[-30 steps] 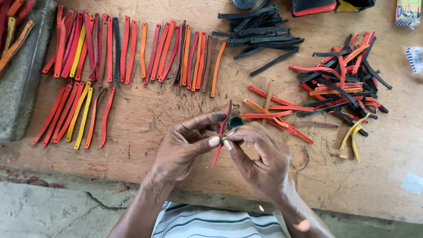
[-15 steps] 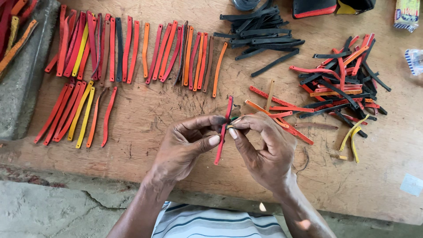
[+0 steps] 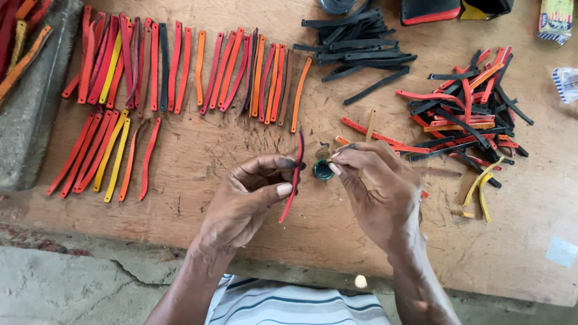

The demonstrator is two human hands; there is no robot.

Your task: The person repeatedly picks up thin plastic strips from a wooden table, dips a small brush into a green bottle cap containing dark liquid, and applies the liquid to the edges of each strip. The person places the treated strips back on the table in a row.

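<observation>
My left hand (image 3: 250, 195) pinches a narrow red strip (image 3: 294, 180) between thumb and fingers and holds it upright, edge towards me, above the wooden table (image 3: 241, 241). My right hand (image 3: 379, 189) is just to the right of it. Its fingertips are pinched on a thin small stick (image 3: 339, 150), right above a small round green cap (image 3: 323, 171) that stands on the table between the two hands. The right hand is apart from the strip.
Two rows of red, orange and yellow strips (image 3: 180, 66) lie side by side at the left. A pile of black strips (image 3: 361, 48) is at the back. A mixed heap of strips (image 3: 469, 114) lies at the right, a grey stone slab (image 3: 30, 120) at far left.
Both hands were on the red strip before. Now my right hand has let go of it and moved a little right to the green cap, while my left hand keeps the strip.
</observation>
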